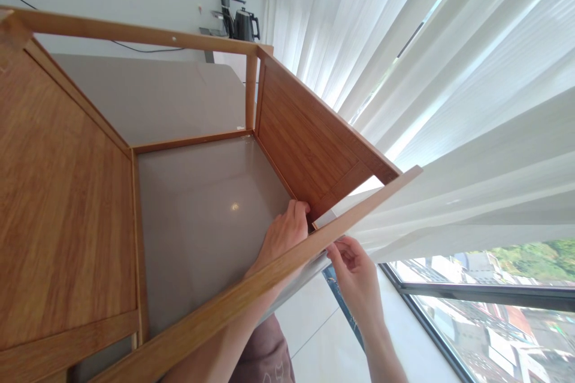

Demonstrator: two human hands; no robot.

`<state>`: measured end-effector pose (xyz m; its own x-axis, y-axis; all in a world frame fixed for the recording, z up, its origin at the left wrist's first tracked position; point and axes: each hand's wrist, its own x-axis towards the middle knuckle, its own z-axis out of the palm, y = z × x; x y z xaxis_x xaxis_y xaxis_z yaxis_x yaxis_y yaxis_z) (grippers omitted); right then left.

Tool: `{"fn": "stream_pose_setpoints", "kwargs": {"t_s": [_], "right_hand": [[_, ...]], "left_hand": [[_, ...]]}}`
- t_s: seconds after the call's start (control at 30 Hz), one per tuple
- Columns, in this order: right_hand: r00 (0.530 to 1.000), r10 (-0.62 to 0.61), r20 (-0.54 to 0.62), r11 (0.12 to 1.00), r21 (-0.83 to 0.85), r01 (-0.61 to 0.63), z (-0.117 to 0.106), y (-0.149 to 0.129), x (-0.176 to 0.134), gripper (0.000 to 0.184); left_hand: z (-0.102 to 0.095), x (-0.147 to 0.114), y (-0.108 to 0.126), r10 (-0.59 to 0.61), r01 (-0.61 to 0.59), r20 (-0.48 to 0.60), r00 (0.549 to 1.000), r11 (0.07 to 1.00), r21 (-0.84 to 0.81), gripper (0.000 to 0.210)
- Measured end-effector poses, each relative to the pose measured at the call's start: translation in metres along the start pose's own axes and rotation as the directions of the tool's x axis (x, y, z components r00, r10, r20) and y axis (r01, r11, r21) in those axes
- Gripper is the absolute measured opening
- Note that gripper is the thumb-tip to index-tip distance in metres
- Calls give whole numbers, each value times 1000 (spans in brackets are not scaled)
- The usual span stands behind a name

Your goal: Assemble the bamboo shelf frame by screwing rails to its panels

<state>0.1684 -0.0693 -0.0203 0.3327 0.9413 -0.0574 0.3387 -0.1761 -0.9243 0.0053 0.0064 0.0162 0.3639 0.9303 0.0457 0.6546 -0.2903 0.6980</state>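
A wooden furniture frame [269,260] with a left side panel [67,191] and a right side panel [309,137] stands around a smooth grey surface [202,215]. My left hand [287,230] reaches over the front rail into the frame. Its fingers are curled at the lower front corner of the right panel; what they grip there is hidden. Outside the front rail, my right hand [353,263] has thumb and forefinger pinched together close to the grey surface's edge. Whatever lies between those fingertips is too small to make out.
White curtains [431,102] hang close on the right, above a dark-framed window [471,293]. At the back, a black kettle [245,25] stands by the wall, and a thin dark cable [148,49] runs behind the frame. Pale floor tiles [314,323] show below.
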Motion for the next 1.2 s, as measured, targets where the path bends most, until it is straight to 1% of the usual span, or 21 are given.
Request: {"fn": "stream_pose_setpoints", "kwargs": {"t_s": [0.07,0.13,0.3,0.47,0.53,0.67,0.8,0.87,0.97,1.1,1.2], "right_hand": [[999,32,9,997,73,-32,2,0,0,34],[999,43,6,995,87,-44,3,-1,0,34],[998,49,-49,997,55,-46,2,-4,-1,36],[999,13,-46,1000,29,-12,2,-6,1,32],[998,-10,-56,1000,8,11,2,-7,1,30],[999,-25,-45,1000,15,26,3,-7,-1,28],[999,-18,-41,999,44,19,4,-7,-1,30],[998,-9,-55,998,65,13,4,-6,0,31],[996,8,-88,996,88,-1,4,-4,1,36],[992,29,-122,999,44,-23,3,-4,1,37],[990,19,-140,1000,0,-19,3,-7,1,36]], "left_hand": [[1,-1,-1,24,-23,-16,1000,1000,14,31],[1,-2,-1,30,-30,-15,999,999,25,29],[-2,-2,4,10,-10,-7,1000,999,36,24],[-3,0,6,-1,1,-3,1000,999,46,19],[-2,-1,4,12,-11,-13,1000,998,65,18],[0,-2,2,54,-50,-35,998,993,106,19],[0,-3,3,61,-58,-28,998,994,89,26],[0,-3,2,58,-56,-28,998,995,82,28],[3,-2,0,61,-56,-45,997,992,115,25],[7,-1,-1,68,-57,-71,995,986,155,23],[7,-1,1,58,-43,-78,995,982,182,21]]}}
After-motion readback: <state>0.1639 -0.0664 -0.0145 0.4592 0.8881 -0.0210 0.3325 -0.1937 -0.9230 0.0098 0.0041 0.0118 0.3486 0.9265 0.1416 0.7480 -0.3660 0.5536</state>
